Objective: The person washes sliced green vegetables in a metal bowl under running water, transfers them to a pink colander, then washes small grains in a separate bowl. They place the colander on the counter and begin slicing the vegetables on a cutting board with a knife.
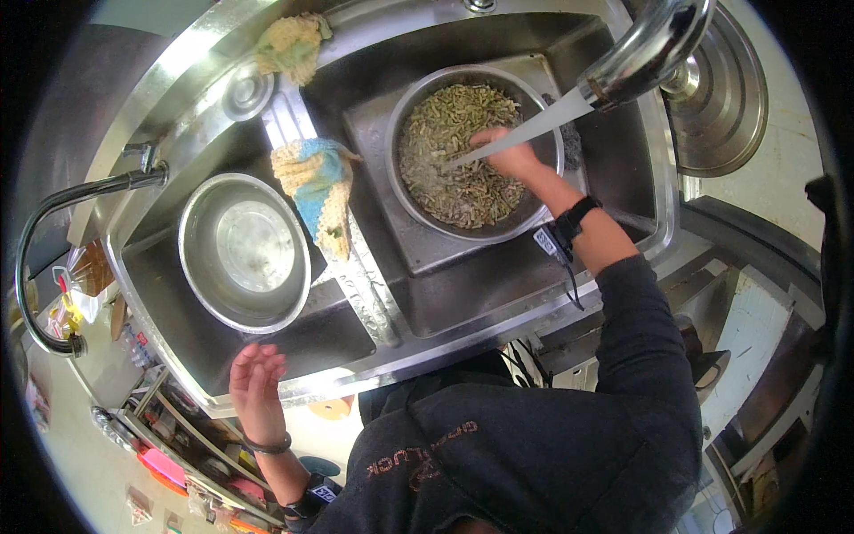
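Cut green vegetable pieces (460,133) lie in water in a round metal basin (395,175) inside the right sink bowl. My right hand (505,152) is over the pieces in the basin, beside the stream of water; its fingers are blurred and partly behind the stream, so its grip cannot be told. The water comes from a thick chrome faucet (640,53). My left hand (257,384) is raised at the front rim of the left sink bowl, fingers apart and slightly curled, holding nothing. Near it a second metal basin (253,247) holds some clear water.
A yellow and blue cloth (317,190) lies over the divider between the sink bowls. Another cloth (293,47) rests on the back rim beside a metal drain cover (248,91). A second faucet (87,190) curves out at the left. A round metal lid (720,100) is at the upper right.
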`<state>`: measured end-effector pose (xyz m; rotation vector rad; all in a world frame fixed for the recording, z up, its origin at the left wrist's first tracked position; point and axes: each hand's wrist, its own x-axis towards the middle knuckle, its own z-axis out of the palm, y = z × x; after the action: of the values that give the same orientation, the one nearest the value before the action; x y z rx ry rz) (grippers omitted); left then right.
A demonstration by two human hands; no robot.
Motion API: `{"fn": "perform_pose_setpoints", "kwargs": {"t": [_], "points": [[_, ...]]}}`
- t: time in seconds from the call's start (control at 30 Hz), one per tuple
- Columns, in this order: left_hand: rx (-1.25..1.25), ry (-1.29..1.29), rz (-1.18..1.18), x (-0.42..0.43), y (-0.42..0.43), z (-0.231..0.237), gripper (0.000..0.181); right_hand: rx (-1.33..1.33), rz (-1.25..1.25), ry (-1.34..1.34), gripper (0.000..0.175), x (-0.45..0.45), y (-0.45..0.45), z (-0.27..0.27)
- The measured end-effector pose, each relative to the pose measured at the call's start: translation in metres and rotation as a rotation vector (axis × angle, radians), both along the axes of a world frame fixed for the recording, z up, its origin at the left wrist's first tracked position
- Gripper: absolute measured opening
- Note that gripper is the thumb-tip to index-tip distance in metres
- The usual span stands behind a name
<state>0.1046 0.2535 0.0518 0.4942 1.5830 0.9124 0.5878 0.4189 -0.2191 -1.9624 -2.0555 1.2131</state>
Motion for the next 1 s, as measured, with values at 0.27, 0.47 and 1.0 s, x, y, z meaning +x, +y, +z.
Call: {"fn": "perform_pose_setpoints", "kwargs": {"t": [0.27,0.47,1.0], "points": [[-0.029,0.022,0.028,0.002,-0.004,0.000,0.029,-0.119,0.125,-0.016,0.078,-0.021,0.035,0.004],[0.003,0.001,0.022,0.010,0.004,-0.001,0.027,-0.075,0.696,-0.194,0.071,-0.027,-0.045,0.026],[0.009,0.006,0.030,0.003,-0.006,0.002,0.029,-0.072,-0.119,-0.271,0.018,0.029,0.011,0.006]]}}
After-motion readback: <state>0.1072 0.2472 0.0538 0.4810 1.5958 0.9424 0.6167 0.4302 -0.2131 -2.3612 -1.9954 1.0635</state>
